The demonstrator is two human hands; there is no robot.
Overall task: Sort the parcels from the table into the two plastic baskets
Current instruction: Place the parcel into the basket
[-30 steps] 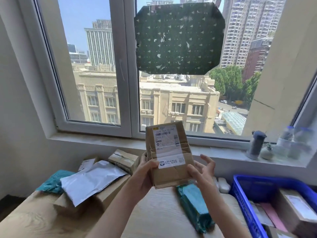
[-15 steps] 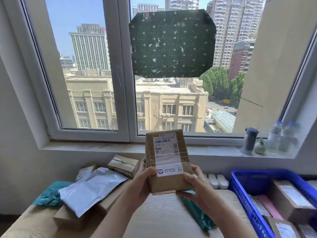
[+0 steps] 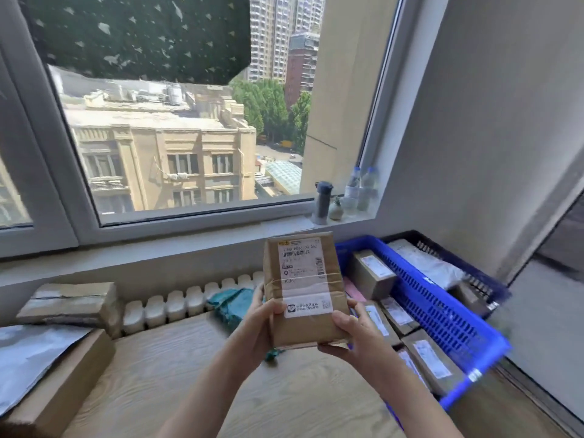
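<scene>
A person holds a brown paper-wrapped rectangular parcel with a white shipping label (image 3: 305,289) upright in front of them, above the pale wood-grain table (image 3: 196,390). The left hand (image 3: 256,327) grasps its lower left edge with thumb across the front; the right hand (image 3: 354,333) cups its lower right corner, fingers curled underneath. The label faces the person, so the step in hand looks like reading it before choosing a basket.

Sorting appears partly done. To the right, a bright blue slatted plastic basket (image 3: 442,314) already holds several small cardboard boxes with white labels, and beyond it a dark slatted plastic basket (image 3: 486,282) holds a pale plastic mailer — what else lies in it is hard to tell. Parcels are left on the table: a teal plastic bag (image 3: 234,303) behind the left hand, a taped cardboard box (image 3: 71,303) at far left, and a silver-grey plastic mailer (image 3: 28,352) lying on a large flat cardboard box (image 3: 60,390).

A row of white radiator fins (image 3: 189,298) runs behind the table under a grey windowsill (image 3: 158,245). A dark flask (image 3: 323,202) and clear bottles (image 3: 360,188) stand at the sill's right end. The large window shows city buildings and trees in sun — a dark patterned sheet (image 3: 136,36) covers its upper pane.
</scene>
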